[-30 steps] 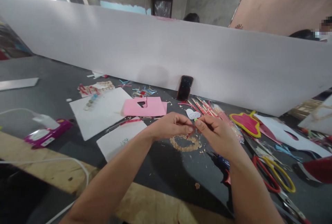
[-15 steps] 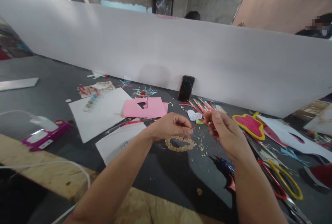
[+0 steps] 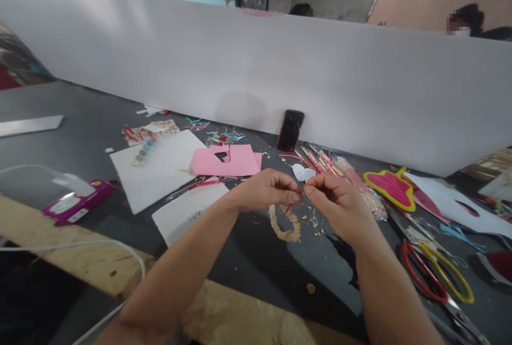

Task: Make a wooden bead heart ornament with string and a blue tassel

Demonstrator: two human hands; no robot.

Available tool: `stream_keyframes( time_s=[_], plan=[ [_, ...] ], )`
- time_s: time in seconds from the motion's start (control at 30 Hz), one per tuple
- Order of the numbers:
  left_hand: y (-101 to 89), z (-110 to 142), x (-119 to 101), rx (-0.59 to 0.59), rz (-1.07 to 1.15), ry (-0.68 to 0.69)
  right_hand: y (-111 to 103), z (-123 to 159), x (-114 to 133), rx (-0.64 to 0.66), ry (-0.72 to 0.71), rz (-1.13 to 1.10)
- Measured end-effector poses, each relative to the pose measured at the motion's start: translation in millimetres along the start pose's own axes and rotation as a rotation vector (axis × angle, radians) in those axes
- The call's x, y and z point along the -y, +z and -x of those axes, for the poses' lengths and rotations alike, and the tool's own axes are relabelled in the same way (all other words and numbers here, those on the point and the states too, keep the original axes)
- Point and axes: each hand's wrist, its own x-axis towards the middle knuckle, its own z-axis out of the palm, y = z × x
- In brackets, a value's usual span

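My left hand [image 3: 276, 187] is closed in a pinch on a thin red string [image 3: 291, 207]. Below its fingertips a ring of small tan pieces [image 3: 286, 230] hangs or stands tilted over the dark table. My right hand [image 3: 334, 201] is also closed, its thumb and forefinger pinched almost against the left fingertips; what lies between them is hidden. Just behind the hands sits a white paper heart with a drawn pattern [image 3: 303, 173]. Under my right wrist a dark glue gun [image 3: 344, 254] is mostly covered and in shadow.
A phone [image 3: 291, 130] leans on the white partition [image 3: 180, 62]. Pink paper [image 3: 228, 161] and white sheets [image 3: 160, 169] lie left, near a purple device [image 3: 78, 202] with a cable. Wrapped sticks [image 3: 320, 161], a pink-and-yellow shape [image 3: 390, 189] and scissors [image 3: 438, 275] lie right.
My right hand has moved left and now meets my left fingertips. The tan ring has changed from lying flat-looking to a narrower, tilted shape. The view has shifted slightly.
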Motion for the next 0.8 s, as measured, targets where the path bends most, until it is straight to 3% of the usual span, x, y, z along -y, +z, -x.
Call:
stream_keyframes(
  time_s=[0.37,0.57,0.8],
  plan=[
    [8.7,-1.3,0.2,-0.133,0.025,0.043,-0.4,-2.0,-5.8,0.026,-0.056,-0.028],
    [10.1,-4.2,3.3,-0.211,0.197,0.043,-4.1,-0.7,-3.8,-0.002,-0.072,0.002],
    [7.2,-2.7,2.8,-0.189,0.208,0.097,-4.7,-1.1,-2.3,-0.007,-0.073,0.017]
  ],
)
